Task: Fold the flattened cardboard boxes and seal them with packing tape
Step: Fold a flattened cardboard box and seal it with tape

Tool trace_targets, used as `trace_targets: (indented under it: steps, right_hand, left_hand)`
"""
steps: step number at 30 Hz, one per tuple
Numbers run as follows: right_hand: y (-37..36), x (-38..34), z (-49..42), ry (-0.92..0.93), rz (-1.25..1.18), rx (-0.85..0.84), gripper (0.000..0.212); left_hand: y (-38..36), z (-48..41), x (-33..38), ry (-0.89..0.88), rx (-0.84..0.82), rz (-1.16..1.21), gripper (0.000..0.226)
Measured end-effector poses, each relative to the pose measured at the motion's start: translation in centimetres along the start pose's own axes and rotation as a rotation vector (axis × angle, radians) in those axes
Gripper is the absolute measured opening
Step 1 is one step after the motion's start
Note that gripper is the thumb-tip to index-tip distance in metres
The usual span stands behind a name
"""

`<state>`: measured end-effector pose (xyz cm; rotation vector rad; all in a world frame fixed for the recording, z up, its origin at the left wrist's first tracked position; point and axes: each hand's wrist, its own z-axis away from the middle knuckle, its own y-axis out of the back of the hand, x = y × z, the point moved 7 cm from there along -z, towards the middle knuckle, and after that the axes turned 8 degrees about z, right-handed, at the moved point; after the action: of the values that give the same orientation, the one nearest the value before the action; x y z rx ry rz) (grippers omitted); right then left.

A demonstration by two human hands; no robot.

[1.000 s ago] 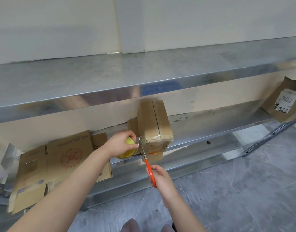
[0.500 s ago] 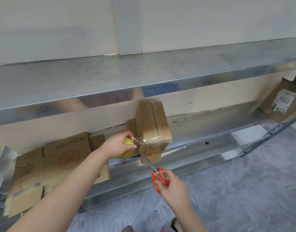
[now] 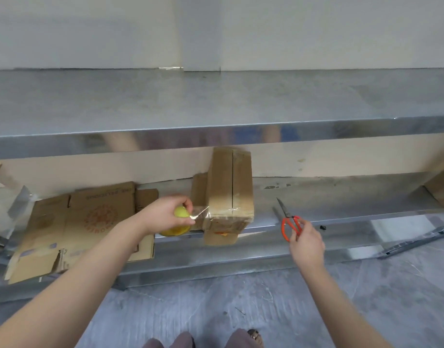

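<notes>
Sealing looks like the step in hand: flattened cardboard point(image 3: 85, 222) lies left on the shelf point(image 3: 341, 197); your left hand point(image 3: 165, 214) grips the yellow tape roll point(image 3: 178, 214) beside a loose strip point(image 3: 201, 215) on the folded box point(image 3: 228, 194), flaps closed, contents hidden. Your right hand point(image 3: 307, 243) pinches the orange scissors point(image 3: 288, 221); next, press that strip flat.

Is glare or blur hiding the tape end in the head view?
Head view: the clear tape strip glints white beside the left hand, so its edge is hard to trace; the upper shelf mirrors smeared colours along its lip; the cardboard box looks soft on top; the wide lens bows shelf lines.
</notes>
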<state>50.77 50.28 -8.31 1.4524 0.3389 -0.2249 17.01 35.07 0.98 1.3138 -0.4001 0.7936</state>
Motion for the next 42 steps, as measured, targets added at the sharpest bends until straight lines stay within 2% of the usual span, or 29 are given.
trace_targets:
  steps: [3,7,11,15,19,22,24,27,32,42]
  right_hand:
    - [-1.9,-1.1,-3.1,0.065,0.028,-0.082,0.039]
    - [-3.2,-2.3,-5.0,0.185,-0.031,-0.163,0.05]
    - [-3.5,-2.5,-4.6,0.336,0.264,-0.184,0.057]
    - [-2.8,-2.5,-2.6,0.44,0.322,-0.108,0.065]
    - [0.5,-5.2,2.1,0.55,0.111,0.029,0.058]
    - [2.3,-8.2,6.7,0.584,-0.111,0.014,0.049]
    - [2.4,-9.9,8.5,0.517,-0.315,-0.042,0.045]
    - [1.1,-11.7,8.3,0.312,-0.551,-0.128,0.05]
    - [0.2,-13.4,6.8,0.14,-0.639,-0.109,0.052]
    - [-0.7,-15.2,6.6,0.131,-0.673,-0.118,0.047]
  left_hand:
    - [0.1,0.5,0.2,0.03,0.045,0.011,0.024]
    - [-0.1,0.9,0.2,0.073,0.091,0.035,0.026]
    - [-0.4,1.2,0.5,0.094,0.131,0.04,0.026]
    - [-0.5,1.4,0.5,0.101,0.121,0.033,0.025]
    - [-0.3,1.2,0.8,0.068,0.105,0.037,0.024]
    - [-0.1,0.9,0.8,0.052,0.075,0.039,0.022]
    - [-0.1,0.6,0.6,0.051,0.051,0.029,0.02]
    - [-0.3,0.4,0.3,0.046,0.03,0.022,0.017]
    - [0.0,0.3,-0.1,0.008,0.007,0.042,0.017]
    - [1.5,0.9,-1.7,-0.058,-0.043,-0.026,0.016]
